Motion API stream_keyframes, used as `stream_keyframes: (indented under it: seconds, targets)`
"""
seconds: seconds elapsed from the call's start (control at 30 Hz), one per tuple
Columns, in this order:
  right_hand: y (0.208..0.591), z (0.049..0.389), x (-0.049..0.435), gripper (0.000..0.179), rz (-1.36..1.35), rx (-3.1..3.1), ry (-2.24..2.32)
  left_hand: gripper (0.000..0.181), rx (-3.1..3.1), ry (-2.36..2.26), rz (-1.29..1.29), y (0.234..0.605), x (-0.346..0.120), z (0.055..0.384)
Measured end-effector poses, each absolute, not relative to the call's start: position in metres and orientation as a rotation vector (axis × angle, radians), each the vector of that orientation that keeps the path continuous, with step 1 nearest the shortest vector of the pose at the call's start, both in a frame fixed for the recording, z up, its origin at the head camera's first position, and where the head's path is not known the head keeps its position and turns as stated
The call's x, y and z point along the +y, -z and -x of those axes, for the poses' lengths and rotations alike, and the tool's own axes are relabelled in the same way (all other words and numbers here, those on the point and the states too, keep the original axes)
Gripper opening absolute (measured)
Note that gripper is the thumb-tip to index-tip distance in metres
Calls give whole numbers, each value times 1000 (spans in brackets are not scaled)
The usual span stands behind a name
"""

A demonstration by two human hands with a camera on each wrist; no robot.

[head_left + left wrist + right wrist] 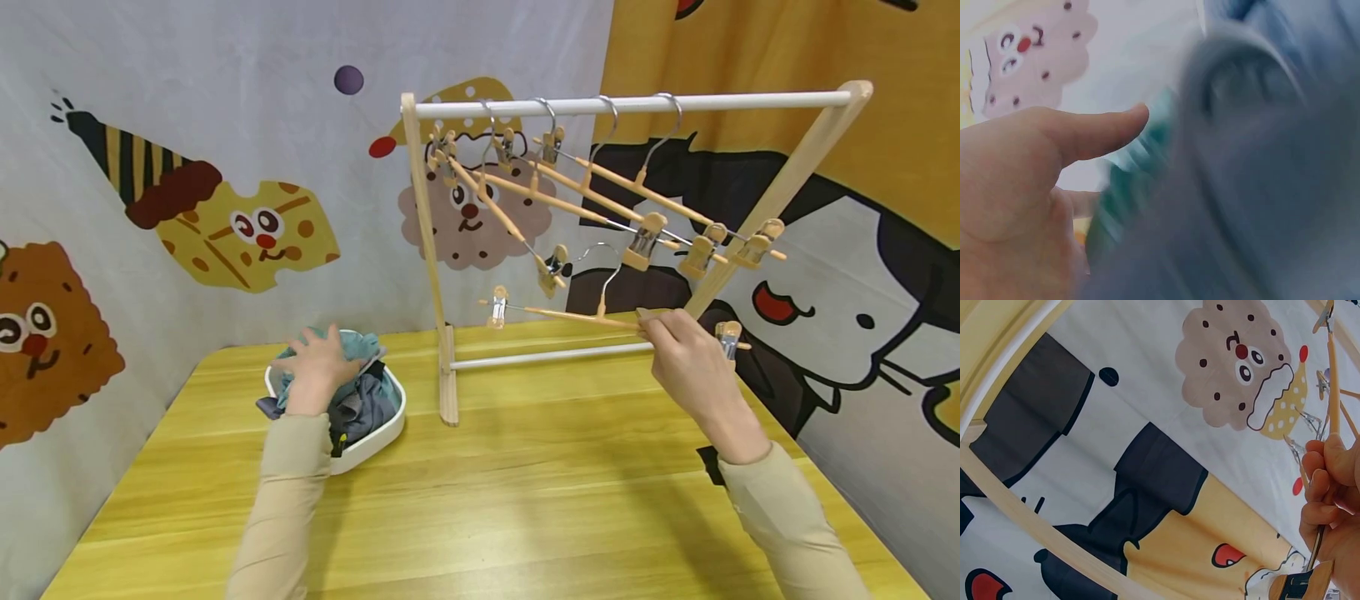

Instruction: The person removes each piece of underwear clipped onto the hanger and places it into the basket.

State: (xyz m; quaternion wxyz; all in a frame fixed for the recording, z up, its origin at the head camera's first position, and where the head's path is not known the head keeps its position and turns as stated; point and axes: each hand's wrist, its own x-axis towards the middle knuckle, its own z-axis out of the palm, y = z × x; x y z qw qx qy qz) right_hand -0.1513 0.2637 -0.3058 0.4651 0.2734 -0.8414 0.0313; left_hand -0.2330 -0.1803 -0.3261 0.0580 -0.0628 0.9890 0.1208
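My right hand (693,367) grips the bar of a wooden clip hanger (558,314), off the rail and in front of the rack; its metal hook points up. In the right wrist view the fingers (1316,512) curl round that bar. Over at the left, my left hand (318,362) is spread above a white basin (378,437) of crumpled clothes (363,408), grey and teal. The left wrist view shows the thumb (1104,131) held apart beside blurred grey cloth (1260,187); whether the fingers touch the cloth I cannot tell.
A rack with a white rail (720,102) and wooden posts (427,225) stands on the wooden table (487,500). Several clip hangers (585,192) hang from it. Behind is a curtain (262,58) with cartoon prints. A small black object (710,465) lies by my right sleeve.
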Motion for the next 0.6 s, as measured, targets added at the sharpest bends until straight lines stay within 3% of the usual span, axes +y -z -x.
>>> stream_keyframes:
  seconds: [0.2,0.47,0.6]
  targets:
    - [304,150,267,31,-643,-2095,-54,70,3153,-352,-25,325,-144,238]
    - [301,151,272,28,-604,-2100,-52,68,3071,-1130,-587,326,-94,258]
    - [301,153,276,26,-572,-2088,-65,52,3110,-1274,-690,327,-81,264]
